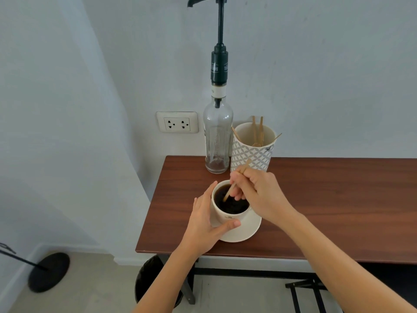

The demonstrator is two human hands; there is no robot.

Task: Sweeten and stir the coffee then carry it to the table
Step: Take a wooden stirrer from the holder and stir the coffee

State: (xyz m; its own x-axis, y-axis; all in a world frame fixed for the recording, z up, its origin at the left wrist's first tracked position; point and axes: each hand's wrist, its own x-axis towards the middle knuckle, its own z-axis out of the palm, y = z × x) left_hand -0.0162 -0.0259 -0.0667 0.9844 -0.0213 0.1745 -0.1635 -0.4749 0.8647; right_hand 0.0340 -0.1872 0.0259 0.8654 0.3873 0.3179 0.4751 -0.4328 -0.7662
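A left hand [206, 224] clasps the coffee cup [228, 211] on its saucer [247, 231], steadying it, while right-hand [257, 193] fingers pinch a wooden stirrer [232, 186] dipped into the coffee.

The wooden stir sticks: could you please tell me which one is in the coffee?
The stir stick pinched in the right hand, its lower end dipped into the coffee cup; the others stand unused in the patterned holder behind.

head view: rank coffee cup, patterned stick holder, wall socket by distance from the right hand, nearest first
From the right hand:
1. Coffee cup, directly under its fingers.
2. Patterned stick holder, just behind it.
3. Wall socket, farthest, back left on the wall.
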